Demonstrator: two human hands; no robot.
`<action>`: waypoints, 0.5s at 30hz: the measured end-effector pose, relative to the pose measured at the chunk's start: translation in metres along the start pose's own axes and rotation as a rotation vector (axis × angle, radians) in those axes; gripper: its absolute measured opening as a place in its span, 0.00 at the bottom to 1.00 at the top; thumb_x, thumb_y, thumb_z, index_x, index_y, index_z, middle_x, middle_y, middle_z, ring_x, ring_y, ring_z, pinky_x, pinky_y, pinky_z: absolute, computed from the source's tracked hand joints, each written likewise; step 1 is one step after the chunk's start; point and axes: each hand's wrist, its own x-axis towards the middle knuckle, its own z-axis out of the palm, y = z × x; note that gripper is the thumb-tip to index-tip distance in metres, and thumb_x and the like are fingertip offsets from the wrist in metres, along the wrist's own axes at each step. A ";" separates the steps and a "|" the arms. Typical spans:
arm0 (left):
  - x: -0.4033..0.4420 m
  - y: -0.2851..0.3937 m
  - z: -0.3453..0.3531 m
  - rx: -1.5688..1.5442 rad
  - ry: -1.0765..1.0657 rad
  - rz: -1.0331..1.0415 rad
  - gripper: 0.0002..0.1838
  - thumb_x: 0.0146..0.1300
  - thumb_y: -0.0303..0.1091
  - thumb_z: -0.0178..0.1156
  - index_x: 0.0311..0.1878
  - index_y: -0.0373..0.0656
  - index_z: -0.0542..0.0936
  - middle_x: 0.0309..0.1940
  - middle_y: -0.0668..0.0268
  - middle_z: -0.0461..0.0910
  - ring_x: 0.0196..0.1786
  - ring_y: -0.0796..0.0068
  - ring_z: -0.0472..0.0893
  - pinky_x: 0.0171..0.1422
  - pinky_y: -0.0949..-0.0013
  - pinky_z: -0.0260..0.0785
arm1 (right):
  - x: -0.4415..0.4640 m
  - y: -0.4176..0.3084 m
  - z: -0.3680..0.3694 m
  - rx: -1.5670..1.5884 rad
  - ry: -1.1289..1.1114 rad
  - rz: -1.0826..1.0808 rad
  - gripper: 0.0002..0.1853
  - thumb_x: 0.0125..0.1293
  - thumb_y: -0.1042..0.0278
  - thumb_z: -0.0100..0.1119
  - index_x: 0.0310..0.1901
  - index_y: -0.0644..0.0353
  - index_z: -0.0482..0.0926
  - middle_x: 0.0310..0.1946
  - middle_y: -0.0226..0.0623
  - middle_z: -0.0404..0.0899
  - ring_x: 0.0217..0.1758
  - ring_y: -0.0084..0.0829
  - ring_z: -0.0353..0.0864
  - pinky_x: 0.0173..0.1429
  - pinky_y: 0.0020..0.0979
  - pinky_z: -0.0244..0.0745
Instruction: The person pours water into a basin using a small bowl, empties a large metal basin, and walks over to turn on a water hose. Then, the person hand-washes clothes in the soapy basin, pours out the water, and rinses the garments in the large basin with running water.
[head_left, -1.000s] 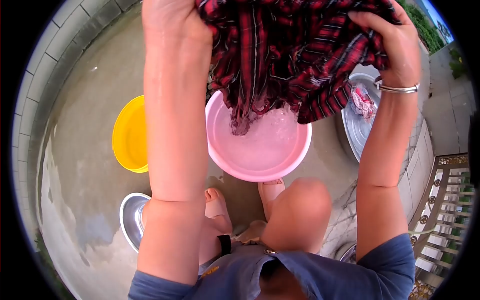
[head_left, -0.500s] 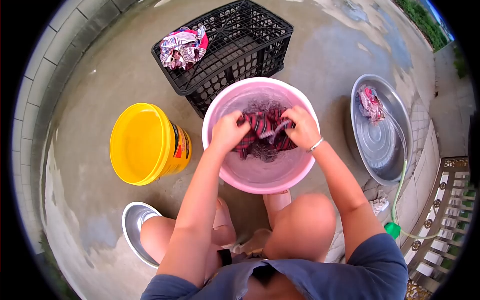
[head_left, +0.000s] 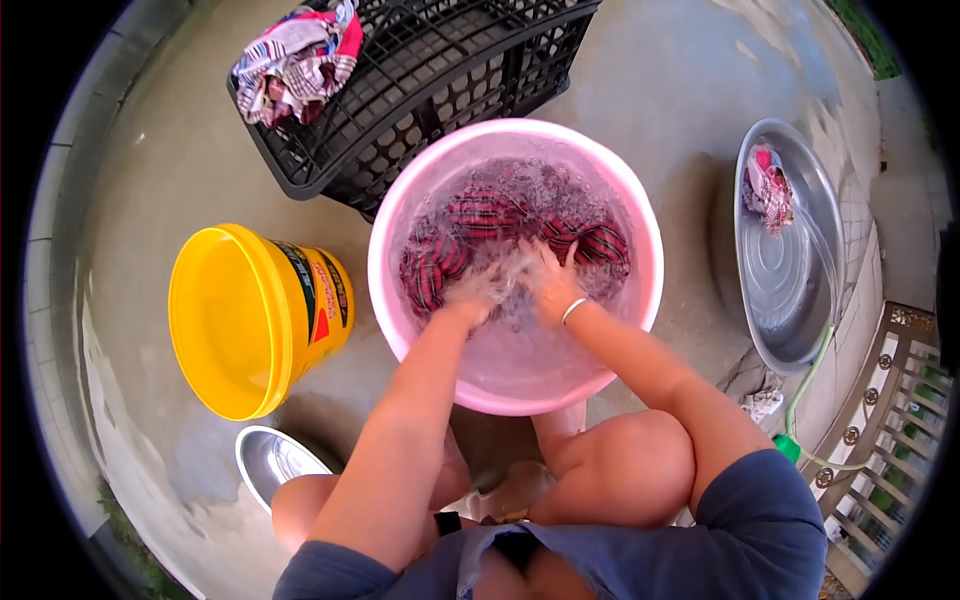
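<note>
A pink basin (head_left: 655, 270) holds sudsy water and a dark red plaid cloth garment (head_left: 485, 215), spread in puffed folds across its far half. My left hand (head_left: 476, 298) is in the splashing water at the near left edge of the cloth; motion and spray smear its fingers. Beside it, my right hand (head_left: 548, 288), with a bracelet at the wrist, dips into the water against the cloth. Its visible fingers are stretched and somewhat apart, while the fingertips are partly lost in the splash.
A black plastic crate (head_left: 440, 95) stands beyond the basin with a crumpled striped cloth (head_left: 298, 68) on it. To the left are a yellow bucket (head_left: 230, 320) and a metal bowl (head_left: 270, 462). At right, a metal tub (head_left: 785, 300) contains another cloth (head_left: 768, 190) and a hose (head_left: 812, 375).
Both hands have gone from holding the bunched plaid garment up to being down in the water, which now splashes. The garment has spread across the basin. The view has shifted closer.
</note>
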 end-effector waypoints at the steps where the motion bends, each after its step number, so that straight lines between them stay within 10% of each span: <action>1: 0.018 -0.032 0.020 -0.022 -0.001 0.213 0.24 0.57 0.45 0.41 0.58 0.58 0.61 0.59 0.62 0.57 0.61 0.63 0.57 0.63 0.67 0.50 | 0.005 0.009 0.010 0.388 -0.039 0.099 0.24 0.47 0.61 0.52 0.51 0.44 0.68 0.53 0.47 0.59 0.59 0.43 0.53 0.54 0.55 0.48; 2: 0.027 -0.041 0.027 -0.030 -0.008 0.207 0.24 0.57 0.45 0.41 0.58 0.58 0.61 0.59 0.62 0.57 0.61 0.63 0.57 0.63 0.67 0.50 | 0.011 0.015 0.014 0.775 -0.075 0.202 0.20 0.48 0.62 0.51 0.46 0.49 0.72 0.46 0.51 0.69 0.52 0.44 0.66 0.54 0.42 0.61; 3: 0.034 -0.047 0.029 0.056 -0.063 0.160 0.22 0.57 0.44 0.40 0.56 0.55 0.64 0.58 0.61 0.59 0.60 0.62 0.59 0.62 0.66 0.52 | 0.017 0.018 -0.003 0.239 -0.311 -0.031 0.16 0.49 0.63 0.50 0.41 0.54 0.75 0.36 0.50 0.74 0.42 0.45 0.73 0.47 0.33 0.66; 5: 0.048 -0.072 0.043 0.021 -0.089 0.202 0.20 0.57 0.41 0.41 0.52 0.48 0.69 0.52 0.57 0.65 0.54 0.58 0.65 0.59 0.63 0.56 | 0.017 0.018 -0.011 0.086 -0.346 -0.004 0.23 0.45 0.64 0.53 0.48 0.55 0.70 0.45 0.46 0.70 0.50 0.44 0.68 0.50 0.34 0.65; 10: -0.036 -0.010 -0.033 -0.244 0.567 0.082 0.16 0.57 0.36 0.42 0.36 0.30 0.71 0.31 0.41 0.72 0.38 0.47 0.73 0.45 0.57 0.63 | -0.022 0.025 -0.034 0.460 0.313 0.085 0.20 0.46 0.77 0.47 0.45 0.58 0.67 0.49 0.47 0.67 0.49 0.45 0.68 0.51 0.43 0.63; 12: -0.051 0.003 -0.058 -0.739 0.788 0.007 0.16 0.58 0.35 0.42 0.37 0.27 0.70 0.30 0.45 0.74 0.37 0.52 0.75 0.45 0.61 0.63 | -0.031 0.022 -0.060 0.689 0.251 0.542 0.20 0.46 0.78 0.47 0.45 0.62 0.66 0.37 0.56 0.71 0.40 0.52 0.70 0.42 0.45 0.66; 15: -0.088 0.059 -0.111 -1.212 0.800 0.196 0.15 0.61 0.33 0.40 0.37 0.30 0.72 0.32 0.56 0.76 0.36 0.68 0.75 0.44 0.69 0.64 | -0.034 0.028 -0.102 0.652 0.647 0.285 0.21 0.47 0.79 0.45 0.47 0.63 0.65 0.26 0.58 0.71 0.34 0.56 0.70 0.38 0.46 0.65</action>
